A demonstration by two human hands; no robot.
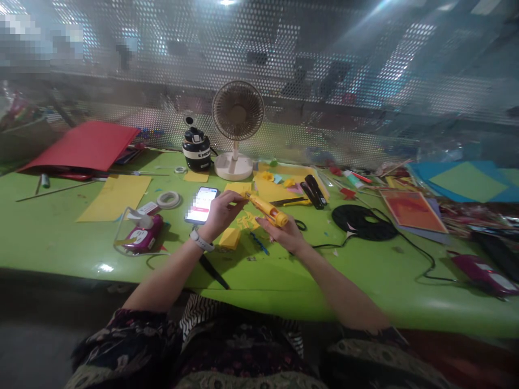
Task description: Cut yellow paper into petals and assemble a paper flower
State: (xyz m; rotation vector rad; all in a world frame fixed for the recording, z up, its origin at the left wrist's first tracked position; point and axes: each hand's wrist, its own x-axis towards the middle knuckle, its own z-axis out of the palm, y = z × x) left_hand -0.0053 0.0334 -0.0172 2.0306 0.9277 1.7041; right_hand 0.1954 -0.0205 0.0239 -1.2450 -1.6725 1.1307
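Note:
My right hand (287,235) is wrapped round a yellow hot glue gun (266,208), whose nozzle points up and left. The fingers of my left hand (222,209) are pinched together close to the nozzle; what they hold is too small to make out. Below the glue gun lie yellow paper scraps (245,220), a blue twisted strip (259,243) and a stack of yellow paper pieces (230,239). A lit phone (199,202) lies just left of my left hand. One handle loop of black scissors (300,225) shows behind my right hand.
A desk fan (238,113) and a black bottle (197,151) stand at the back. A tape roll (168,200) and a purple device (142,235) are at left. A black stapler (313,192), a black disc (363,222) with a cable and coloured papers (468,183) lie at right.

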